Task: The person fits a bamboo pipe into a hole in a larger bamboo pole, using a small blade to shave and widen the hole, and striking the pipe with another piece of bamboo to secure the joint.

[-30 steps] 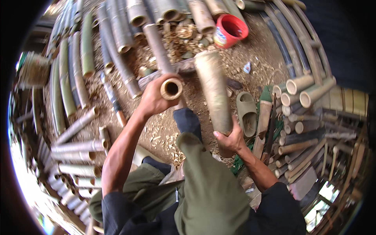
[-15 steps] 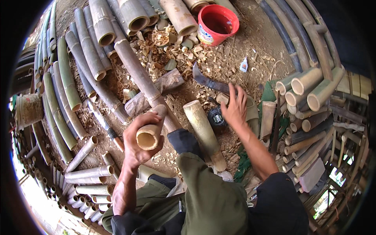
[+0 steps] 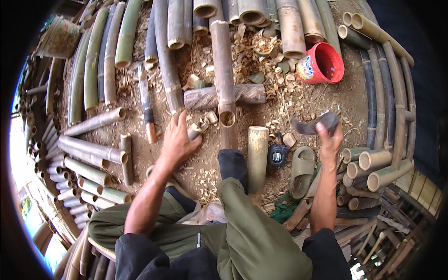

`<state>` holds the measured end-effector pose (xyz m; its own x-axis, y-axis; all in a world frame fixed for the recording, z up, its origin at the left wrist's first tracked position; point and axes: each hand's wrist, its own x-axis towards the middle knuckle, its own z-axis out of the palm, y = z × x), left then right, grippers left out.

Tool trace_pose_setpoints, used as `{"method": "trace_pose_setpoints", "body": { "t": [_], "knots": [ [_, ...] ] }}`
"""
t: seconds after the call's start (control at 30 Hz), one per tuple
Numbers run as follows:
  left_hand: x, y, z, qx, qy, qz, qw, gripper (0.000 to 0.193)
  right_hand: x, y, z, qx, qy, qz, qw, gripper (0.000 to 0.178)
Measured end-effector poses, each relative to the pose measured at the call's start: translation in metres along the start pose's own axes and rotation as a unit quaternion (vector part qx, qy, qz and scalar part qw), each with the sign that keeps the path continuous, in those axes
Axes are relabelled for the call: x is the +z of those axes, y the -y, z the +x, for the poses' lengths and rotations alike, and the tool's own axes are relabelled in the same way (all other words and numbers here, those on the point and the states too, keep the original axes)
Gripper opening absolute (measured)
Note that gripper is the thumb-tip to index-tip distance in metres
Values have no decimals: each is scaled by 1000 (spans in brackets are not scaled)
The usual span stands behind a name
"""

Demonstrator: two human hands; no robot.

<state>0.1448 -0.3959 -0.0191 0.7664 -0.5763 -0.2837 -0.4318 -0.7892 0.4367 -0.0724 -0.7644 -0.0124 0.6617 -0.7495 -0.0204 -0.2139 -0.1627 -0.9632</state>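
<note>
While the right grip [image 3: 332, 143] holds the blade [image 3: 308, 126], bamboo [image 3: 392, 174] lies clear.

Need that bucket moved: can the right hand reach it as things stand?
Probably: nothing seems to block the right hand from the bucket, though holding the dark piece may hinder gripping.

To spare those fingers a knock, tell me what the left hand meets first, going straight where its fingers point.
Probably the near end of the bamboo pole just ahead of the left hand; depth is unclear, so it might pass above or already be touching.
</note>
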Motion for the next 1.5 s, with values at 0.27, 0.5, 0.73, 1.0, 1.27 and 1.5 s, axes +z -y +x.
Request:
{"method": "trace_pose_setpoints", "body": {
  "t": [0.27,0.5,0.73,1.0,1.27,1.5],
  "knots": [
    [114,-40,0,-186,96,-519,828,89,86,36,9,-54,208,309,926,52],
    [134,-41,16,-201,117,-541,808,87,161,27,6,-74,214,277,934,49],
    [137,-38,21,-169,107,-577,792,88,177,17,16,-127,232,242,934,52],
    [138,-37,23,-161,116,-584,787,88,176,15,16,-91,211,272,934,46],
    [134,-35,23,-174,132,-609,763,82,164,1,20,92,73,312,943,34],
    [127,-36,26,-163,160,-634,738,79,152,-17,35,264,-1,329,907,35]
  ]
}}
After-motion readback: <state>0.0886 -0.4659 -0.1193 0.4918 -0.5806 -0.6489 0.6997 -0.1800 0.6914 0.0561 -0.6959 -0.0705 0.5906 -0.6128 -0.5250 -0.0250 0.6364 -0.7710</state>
